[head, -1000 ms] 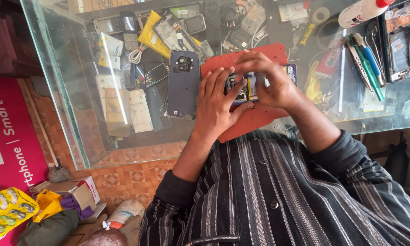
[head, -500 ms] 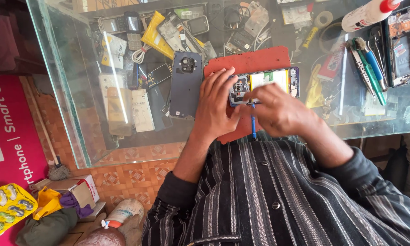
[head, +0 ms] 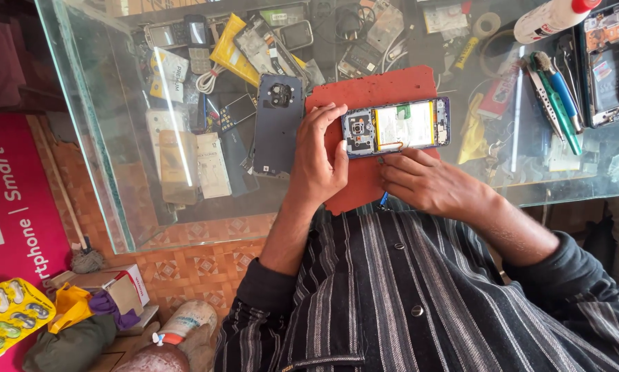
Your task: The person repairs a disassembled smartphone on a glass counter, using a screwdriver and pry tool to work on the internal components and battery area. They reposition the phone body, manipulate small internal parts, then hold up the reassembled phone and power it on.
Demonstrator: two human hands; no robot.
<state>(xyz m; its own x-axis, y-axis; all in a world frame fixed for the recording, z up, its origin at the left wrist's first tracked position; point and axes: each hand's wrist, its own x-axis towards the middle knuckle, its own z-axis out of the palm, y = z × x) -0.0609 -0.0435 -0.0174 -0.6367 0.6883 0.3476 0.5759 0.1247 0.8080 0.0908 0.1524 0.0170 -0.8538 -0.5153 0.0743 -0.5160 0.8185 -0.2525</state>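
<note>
An opened smartphone [head: 396, 127], its battery and circuit board showing, lies on a red mat [head: 382, 89] atop a glass counter. My left hand [head: 320, 158] grips the phone's left end with thumb and fingers. My right hand [head: 426, 182] rests just below the phone and holds a thin blue-handled tool [head: 384, 200], whose tip points at the phone's lower edge. The phone's dark blue back cover [head: 276, 124] lies face down to the left of the mat.
Under the glass lie several phone parts, cables and yellow packets [head: 230, 52]. Pens and screwdrivers [head: 557, 89], a white bottle [head: 550, 17] and another opened phone [head: 609, 62] sit at the right. Boxes and a blister tray [head: 6, 320] lie on the floor at left.
My right hand has slid down off the phone toward me, uncovering its battery. My left hand has stayed on the phone's left end.
</note>
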